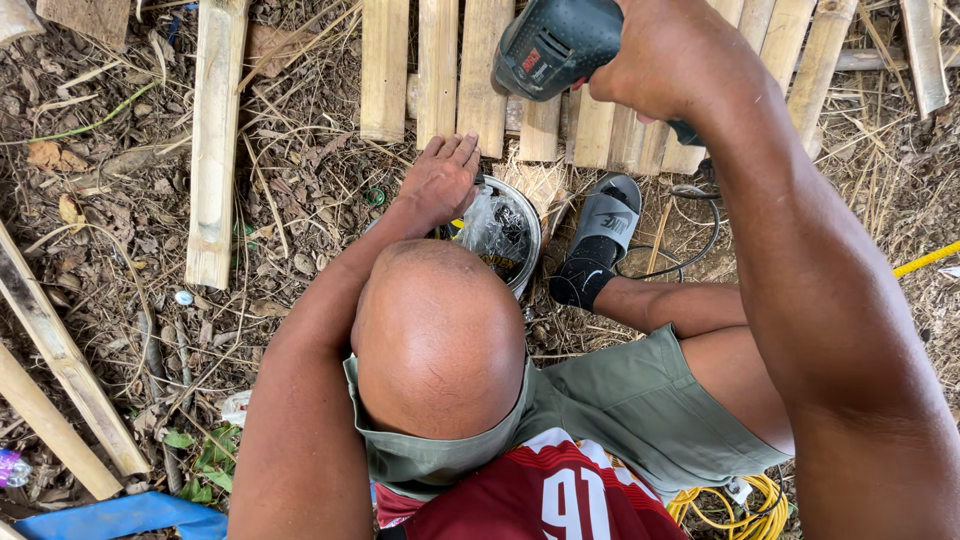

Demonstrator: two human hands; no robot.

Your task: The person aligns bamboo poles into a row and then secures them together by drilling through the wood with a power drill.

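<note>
My right hand (670, 55) is raised near the top of the view and shut on a dark green power drill (555, 45), which hangs over a row of bamboo slats (437, 70). My left hand (440, 180) reaches down past my bent knee (437, 340), fingers stretched out flat, palm down at the left edge of a round metal bowl (533, 240). A crumpled clear plastic bag (495, 225) lies in the bowl. I cannot tell what the bag contains. My knee hides the bowl's near side.
My foot in a grey sandal (605, 220) rests right of the bowl, beside a black cable (700, 235). A loose bamboo slat (215, 140) lies left on dry straw and dirt. Bamboo poles (60, 360) cross at far left. A yellow cord (730, 500) coils at bottom right.
</note>
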